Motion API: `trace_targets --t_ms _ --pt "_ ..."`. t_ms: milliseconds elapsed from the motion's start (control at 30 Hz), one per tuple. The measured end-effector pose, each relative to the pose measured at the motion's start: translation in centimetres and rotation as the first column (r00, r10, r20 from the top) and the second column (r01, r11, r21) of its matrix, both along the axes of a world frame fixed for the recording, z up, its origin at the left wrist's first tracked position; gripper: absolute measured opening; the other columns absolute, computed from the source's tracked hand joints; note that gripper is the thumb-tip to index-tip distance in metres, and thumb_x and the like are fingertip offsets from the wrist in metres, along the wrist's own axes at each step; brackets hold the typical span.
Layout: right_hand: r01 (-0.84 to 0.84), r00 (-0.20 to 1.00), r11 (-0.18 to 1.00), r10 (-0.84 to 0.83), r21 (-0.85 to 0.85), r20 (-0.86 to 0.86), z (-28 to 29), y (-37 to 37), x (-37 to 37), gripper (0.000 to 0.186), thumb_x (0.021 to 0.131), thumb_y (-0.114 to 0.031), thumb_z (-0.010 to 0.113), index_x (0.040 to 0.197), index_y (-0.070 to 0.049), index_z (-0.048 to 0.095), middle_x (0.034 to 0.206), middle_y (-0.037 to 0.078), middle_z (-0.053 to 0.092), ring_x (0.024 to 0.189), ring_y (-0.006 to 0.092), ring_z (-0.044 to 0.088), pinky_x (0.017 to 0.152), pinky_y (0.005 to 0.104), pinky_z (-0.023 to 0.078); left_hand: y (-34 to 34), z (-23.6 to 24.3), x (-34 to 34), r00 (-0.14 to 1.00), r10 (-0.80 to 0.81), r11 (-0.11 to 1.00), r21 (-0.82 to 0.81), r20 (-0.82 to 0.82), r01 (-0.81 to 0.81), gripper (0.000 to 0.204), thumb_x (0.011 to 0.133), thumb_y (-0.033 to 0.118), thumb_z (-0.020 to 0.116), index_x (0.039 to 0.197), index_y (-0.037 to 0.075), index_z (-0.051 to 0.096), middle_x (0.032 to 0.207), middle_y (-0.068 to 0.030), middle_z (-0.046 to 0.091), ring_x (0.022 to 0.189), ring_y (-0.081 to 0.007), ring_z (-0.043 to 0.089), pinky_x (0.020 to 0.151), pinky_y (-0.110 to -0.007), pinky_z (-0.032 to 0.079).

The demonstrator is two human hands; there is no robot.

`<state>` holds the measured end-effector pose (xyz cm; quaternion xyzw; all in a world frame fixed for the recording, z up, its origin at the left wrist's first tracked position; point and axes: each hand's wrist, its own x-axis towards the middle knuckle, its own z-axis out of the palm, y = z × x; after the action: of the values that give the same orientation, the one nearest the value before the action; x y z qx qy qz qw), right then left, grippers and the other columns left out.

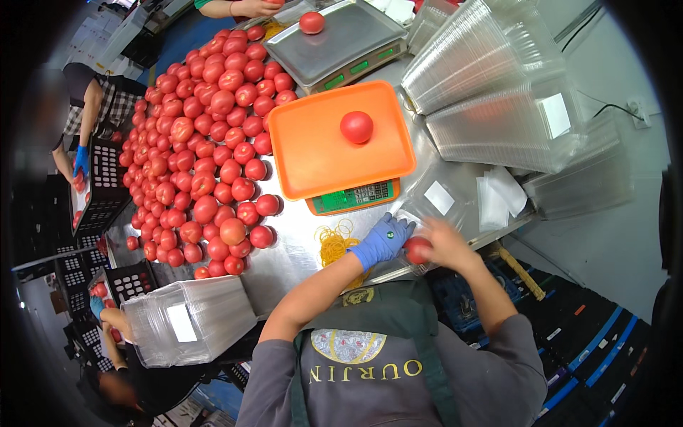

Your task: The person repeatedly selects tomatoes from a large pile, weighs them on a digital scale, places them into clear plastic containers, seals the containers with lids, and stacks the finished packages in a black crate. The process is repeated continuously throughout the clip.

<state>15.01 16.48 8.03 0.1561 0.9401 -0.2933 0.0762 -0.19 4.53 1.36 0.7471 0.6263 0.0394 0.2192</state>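
Note:
My left hand (384, 240), in a blue glove, grips the edge of a clear plastic clamshell (439, 201) with a white label, lying open near the table's front edge. My bare right hand (448, 242) is blurred by motion against a red tomato (417, 250) at the container's near part; its grip is unclear. Yellow rubber bands (334, 244) lie left of my left hand. Above, an orange tray (313, 142) sits on a green scale (341, 201), with a single tomato (356, 127) in the tray.
A big tomato pile (199, 156) covers the left. Clear container stacks (188, 334) are lower left and right, with white papers (491, 203). A second scale (338, 50) is behind. Co-workers (92, 107) handle tomatoes and black crates (107, 185) at left; another co-worker's hand (249, 8) is at top.

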Motion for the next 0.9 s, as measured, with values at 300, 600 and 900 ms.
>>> trace_targets --t_ms 300,600,900 --pt "0.26 0.786 0.966 -0.211 0.0 -0.581 -1.5 4.2 -22.5 0.055 0.076 -0.018 0.072 0.125 -0.008 0.05 0.125 0.019 0.051 0.113 0.0343 0.051 0.091 0.0435 0.046 -0.6 2.0 -0.4 0.998 0.052 0.995 -0.086 0.03 -0.05 0.062 0.08 0.046 0.058 0.127 0.007 0.05 0.122 -0.0158 0.054 0.114 -0.0254 0.053 0.095 -0.052 0.037" --pt "-0.109 0.77 -0.347 -0.622 -0.931 0.141 1.7 2.3 -11.8 0.052 0.094 -0.044 0.046 0.119 0.002 0.05 0.105 0.019 0.063 0.08 0.025 0.062 0.067 0.0345 0.051 -3.5 2.9 0.1 0.963 0.172 0.985 -0.032 0.209 -0.169 0.07 0.081 0.027 0.067 0.14 0.005 0.036 0.133 -0.0185 0.045 0.12 -0.0353 0.049 0.096 -0.043 0.042" --pt "0.583 0.661 0.604 -0.742 -0.543 -0.115 -3.0 -1.9 -0.7 0.053 0.079 -0.039 0.073 0.112 -0.003 0.053 0.105 0.014 0.062 0.093 0.029 0.061 0.083 0.0387 0.049 -4.7 2.7 1.3 0.837 0.314 0.93 0.034 0.447 -0.367 0.067 0.071 0.021 0.076 0.128 0.006 0.046 0.115 -0.0163 0.053 0.097 -0.035 0.058 0.083 -0.041 0.049"
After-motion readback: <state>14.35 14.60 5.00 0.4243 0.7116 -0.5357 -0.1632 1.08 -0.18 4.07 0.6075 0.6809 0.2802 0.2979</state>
